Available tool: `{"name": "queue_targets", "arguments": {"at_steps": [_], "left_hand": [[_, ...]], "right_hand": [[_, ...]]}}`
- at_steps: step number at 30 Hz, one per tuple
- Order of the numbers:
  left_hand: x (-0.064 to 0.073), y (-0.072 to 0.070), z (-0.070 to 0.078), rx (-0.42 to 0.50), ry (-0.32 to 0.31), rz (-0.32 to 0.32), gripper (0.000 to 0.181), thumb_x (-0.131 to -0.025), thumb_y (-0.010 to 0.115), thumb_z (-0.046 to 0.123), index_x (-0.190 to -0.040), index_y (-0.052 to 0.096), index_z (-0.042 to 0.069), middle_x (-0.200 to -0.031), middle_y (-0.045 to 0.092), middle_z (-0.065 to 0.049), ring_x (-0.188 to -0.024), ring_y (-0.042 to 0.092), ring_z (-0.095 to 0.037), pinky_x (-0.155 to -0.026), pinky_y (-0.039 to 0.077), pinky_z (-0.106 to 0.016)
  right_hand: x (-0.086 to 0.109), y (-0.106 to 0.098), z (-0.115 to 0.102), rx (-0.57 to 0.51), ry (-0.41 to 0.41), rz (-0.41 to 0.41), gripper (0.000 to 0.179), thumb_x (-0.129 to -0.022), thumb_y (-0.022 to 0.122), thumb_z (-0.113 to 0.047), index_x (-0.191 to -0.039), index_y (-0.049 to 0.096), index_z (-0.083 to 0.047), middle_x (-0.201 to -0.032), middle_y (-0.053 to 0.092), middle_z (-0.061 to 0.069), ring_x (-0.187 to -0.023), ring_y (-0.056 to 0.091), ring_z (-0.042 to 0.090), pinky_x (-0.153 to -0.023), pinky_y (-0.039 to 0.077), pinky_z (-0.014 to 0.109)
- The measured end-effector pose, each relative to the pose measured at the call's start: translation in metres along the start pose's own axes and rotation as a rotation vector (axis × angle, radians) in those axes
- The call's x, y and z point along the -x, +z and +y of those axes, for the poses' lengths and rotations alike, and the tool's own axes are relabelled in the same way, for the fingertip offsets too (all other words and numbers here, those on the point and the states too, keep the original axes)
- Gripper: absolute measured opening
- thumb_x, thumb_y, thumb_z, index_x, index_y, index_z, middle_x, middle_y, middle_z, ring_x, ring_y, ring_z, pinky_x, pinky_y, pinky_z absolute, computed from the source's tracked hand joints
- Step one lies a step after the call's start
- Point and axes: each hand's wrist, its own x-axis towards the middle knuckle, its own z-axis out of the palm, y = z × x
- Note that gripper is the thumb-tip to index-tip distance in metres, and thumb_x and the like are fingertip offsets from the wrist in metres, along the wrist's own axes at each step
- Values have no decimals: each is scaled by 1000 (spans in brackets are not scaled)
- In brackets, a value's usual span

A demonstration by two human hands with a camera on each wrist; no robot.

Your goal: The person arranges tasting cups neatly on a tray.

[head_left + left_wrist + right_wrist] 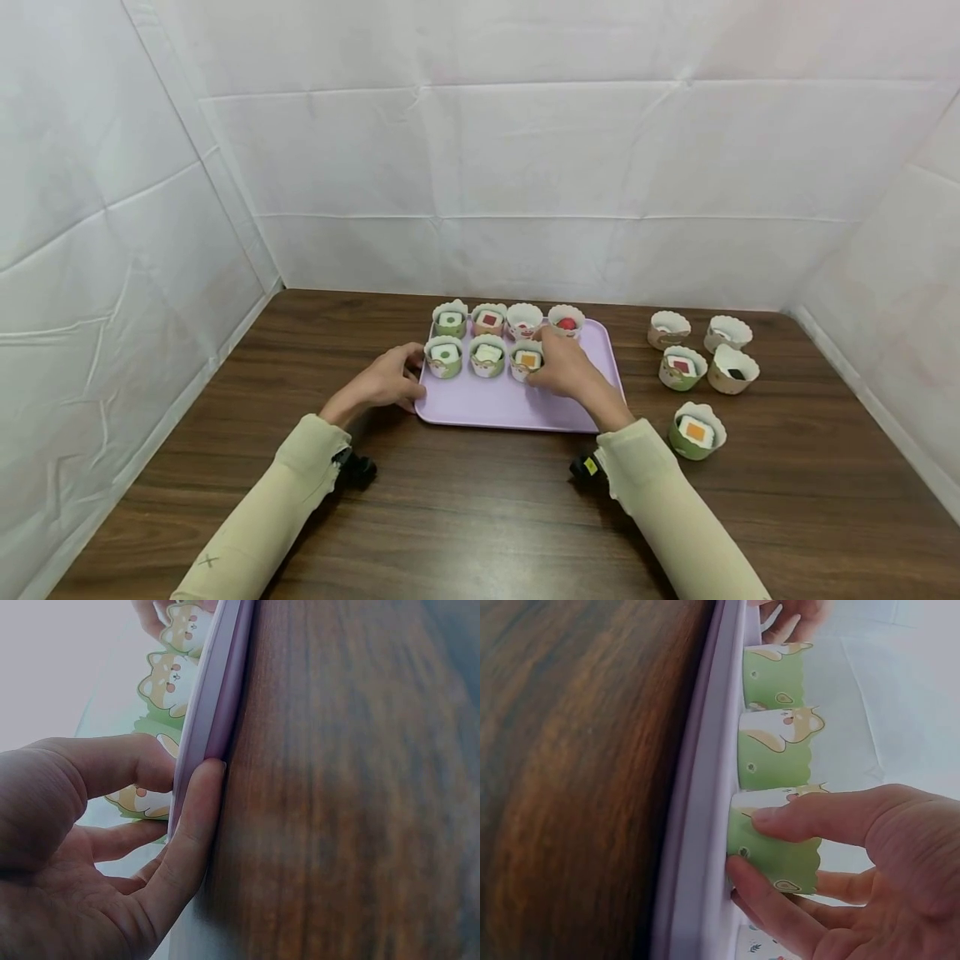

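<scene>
A lilac tray [480,404] lies on the table, bearing two rows of paper baking cups with small cake-like pieces in them. My right hand [564,364] pinches a green cup with an orange-square piece [527,360] at the right end of the front row. In the right wrist view, thumb and fingers are on either side of that green cup [772,851], which is upright at the tray surface. At the tray's left edge, my left hand [386,379] grips the rim between thumb and fingers, beside a cup with a green-dot piece [444,357].
To the right of the tray, several more filled cups stand on the wooden table [465,517], among them one with an orange square [696,432] and one with a black patch [733,371]. White sheeting [525,167] encloses the back and sides.
</scene>
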Motion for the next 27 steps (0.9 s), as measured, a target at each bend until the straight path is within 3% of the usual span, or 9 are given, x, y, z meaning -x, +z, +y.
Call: {"name": "queue_targets", "arguments": {"at_steps": [13,27], "left_hand": [[-2,1,-1,-4,-6,7,67,-82,64,-10,-145,44,-4,-135,46,-28,-96,62,-26,-67,67,-36],[-2,1,-2,11,1,-3,68,-82,64,-10,-147,42,-5,-135,46,-29,-95,62,-26,-67,67,-37]], "right_hand": [[0,4,0,11,1,33,64,-80,81,-12,-134,53,8,-121,66,25,-108,62,35,-95,54,50],[3,-1,1,-2,1,-11,74,-79,81,-8,-142,47,8,-128,64,27,-111,62,37,-96,54,51]]}}
